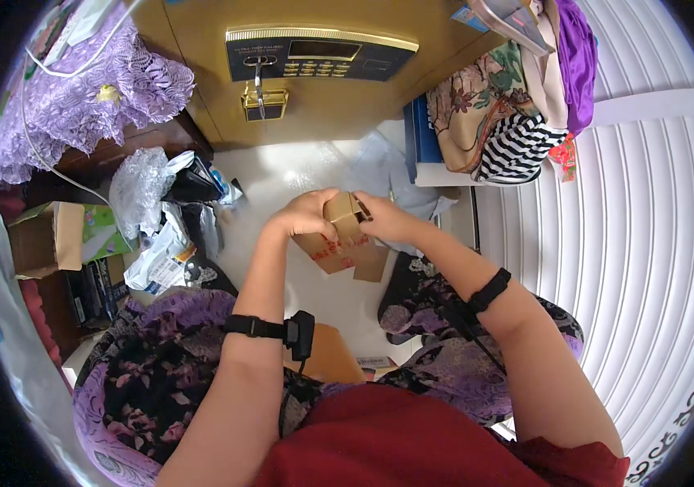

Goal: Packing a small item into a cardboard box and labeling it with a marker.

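Note:
Between my two hands, at the middle of the view, is a small brown cardboard box [343, 212] with a dark gap at its right side. My left hand [309, 214] grips the box from the left, thumb below and fingers at the top. On the right edge, by the gap, lie the fingers of my right hand [385, 215]. Just below, a brown cardboard piece with red printing [339, 252] spreads out; whether it is joined to the box I cannot tell. Both hands are above the pale floor [316, 299].
A gold safe [322, 109] with a keypad panel [322, 55] and a key stands ahead. Bubble wrap [140, 189], a plastic mailer [161, 265] and an open carton [39, 243] lie left. Folded cloths [481, 115] are at right, beside a white slatted shutter [639, 213].

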A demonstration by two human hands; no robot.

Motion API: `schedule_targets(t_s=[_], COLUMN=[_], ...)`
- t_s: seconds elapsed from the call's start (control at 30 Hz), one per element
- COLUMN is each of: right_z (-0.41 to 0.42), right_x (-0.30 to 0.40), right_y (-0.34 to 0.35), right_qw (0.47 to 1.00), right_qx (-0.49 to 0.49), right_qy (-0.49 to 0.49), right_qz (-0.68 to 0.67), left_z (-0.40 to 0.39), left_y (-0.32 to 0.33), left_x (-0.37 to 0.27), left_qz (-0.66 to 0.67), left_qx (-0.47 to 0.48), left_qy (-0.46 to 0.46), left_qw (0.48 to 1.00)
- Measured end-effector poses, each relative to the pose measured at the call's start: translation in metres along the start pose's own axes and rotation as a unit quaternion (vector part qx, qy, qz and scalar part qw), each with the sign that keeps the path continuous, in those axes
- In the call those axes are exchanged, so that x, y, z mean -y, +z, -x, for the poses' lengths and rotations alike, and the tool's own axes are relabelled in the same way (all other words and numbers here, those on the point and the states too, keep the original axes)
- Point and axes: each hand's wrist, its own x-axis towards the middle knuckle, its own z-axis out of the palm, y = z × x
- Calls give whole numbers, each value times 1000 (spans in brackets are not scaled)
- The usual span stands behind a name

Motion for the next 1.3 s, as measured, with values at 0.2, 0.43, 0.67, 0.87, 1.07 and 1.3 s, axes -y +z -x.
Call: schedule_targets(t_s=[0.2,0.43,0.67,0.87,1.07,1.3], right_z=[1,12,21,35,33,19], right_x=[-4,-10,-11,7,27,22], right_y=[3,-14,15,4,-4,4], right_qw=[997,971,986,990,995,989], right_qx=[-62,40,-98,-38,72,92], right_qy=[-12,35,34,-65,-72,17], right_qz=[-35,-235,-132,-119,-21,112], left_z=[2,2,5,29,29,30], left_y=[0,-11,-10,-21,-20,-21], left_x=[-5,3,17,43,102,47], left_qz=[76,68,239,402,375,333], left_qx=[33,114,20,-32,-56,-18], left_qy=[-3,14,-29,-113,-164,-179], left_qw=[997,991,970,908,911,926])
